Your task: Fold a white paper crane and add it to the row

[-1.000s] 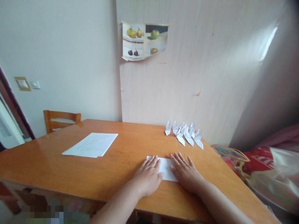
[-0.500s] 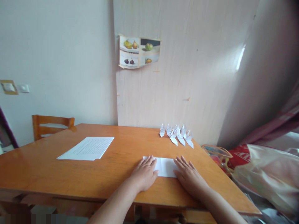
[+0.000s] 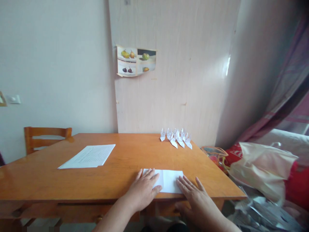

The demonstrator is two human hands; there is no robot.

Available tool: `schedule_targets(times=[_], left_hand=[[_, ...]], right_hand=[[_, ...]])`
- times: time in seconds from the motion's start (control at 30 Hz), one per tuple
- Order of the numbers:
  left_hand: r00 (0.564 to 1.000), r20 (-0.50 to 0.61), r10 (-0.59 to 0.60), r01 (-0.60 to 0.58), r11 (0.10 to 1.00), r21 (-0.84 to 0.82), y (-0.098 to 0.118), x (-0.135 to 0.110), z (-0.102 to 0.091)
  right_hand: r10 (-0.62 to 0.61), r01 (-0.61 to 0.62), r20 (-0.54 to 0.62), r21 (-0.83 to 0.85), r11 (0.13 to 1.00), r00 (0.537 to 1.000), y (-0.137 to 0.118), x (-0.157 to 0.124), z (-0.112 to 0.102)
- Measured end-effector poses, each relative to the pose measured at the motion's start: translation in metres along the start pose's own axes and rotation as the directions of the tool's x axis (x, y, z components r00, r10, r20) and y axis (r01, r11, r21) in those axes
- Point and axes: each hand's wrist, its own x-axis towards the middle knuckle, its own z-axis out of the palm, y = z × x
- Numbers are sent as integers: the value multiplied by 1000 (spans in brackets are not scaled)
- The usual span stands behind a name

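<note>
A folded white sheet of paper (image 3: 170, 181) lies at the table's near edge, with a crease running across it. My left hand (image 3: 145, 187) rests on its left end, fingers stretched out and pointing away from me. Over the right end is my right hand (image 3: 193, 193), its fingers extended and the fingertips at the paper's edge; its thumb is smeared by motion. Toward the far right of the table stands a group of several folded white paper cranes (image 3: 177, 138).
A stack of printed sheets (image 3: 90, 156) lies on the left of the wooden table (image 3: 130, 151). A wooden chair (image 3: 48, 132) stands beyond it. Plastic bags (image 3: 260, 170) and a basket (image 3: 214, 153) sit to the right. Fruit pictures (image 3: 136, 61) hang on the wall.
The camera view has shifted. The paper now sits nearer the table's front edge in view. My right hand has slid lower along the paper's right end; the left still lies flat on it.
</note>
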Motion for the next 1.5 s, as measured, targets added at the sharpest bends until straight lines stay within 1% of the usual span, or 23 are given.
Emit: schedule_targets(times=[0.13,0.23,0.33,0.4,0.47,0.53,0.6,0.7,0.77,0.93,1.03,1.13,1.23,1.37,1.5], left_hand=[[1000,0,21,-21,1000,10,9,-21,-5],[999,-36,38,-38,999,19,15,-33,-7],[989,-132,73,-71,997,19,23,-41,-10],[971,-208,114,-112,993,24,31,-46,-16],[946,-283,160,-152,987,48,41,-50,-25],[919,-348,186,-162,982,96,50,-54,-35],[908,-371,195,-153,978,141,58,-60,-46],[903,-377,206,-143,972,189,67,-68,-59],[903,-377,206,-136,969,205,73,-74,-63],[914,-354,197,-134,972,194,80,-87,-67],[911,-374,172,-104,975,195,81,-94,-70],[911,-379,163,-94,977,194,84,-99,-73],[919,-359,161,-103,979,175,89,-100,-74],[934,-326,142,-110,987,114,96,-100,-70],[946,-299,125,-114,992,54,97,-98,-66]], right_hand=[[-24,22,-58,-32,999,998,-2,-13,6],[-44,41,-66,-41,998,997,-7,-20,-1],[-57,55,-67,-25,998,996,-14,-26,-14],[-73,72,-86,-16,997,994,-19,-30,-23],[-88,88,-117,-9,996,989,-23,-35,-32],[-94,94,-150,-3,996,984,-27,-40,-42],[-94,95,-190,-4,995,977,-33,-44,-53],[-106,103,-254,-26,994,961,-48,-51,-66],[-124,115,-285,-48,992,950,-59,-54,-73],[-182,147,-281,-141,979,942,-81,-57,-80],[-180,138,-272,-165,977,945,-85,-57,-81],[-170,138,-251,-142,980,953,-87,-56,-81],[-167,147,-230,-103,984,959,-89,-56,-79],[-172,159,-235,-72,985,957,-89,-58,-76],[-165,158,-228,-52,986,959,-88,-60,-74]])
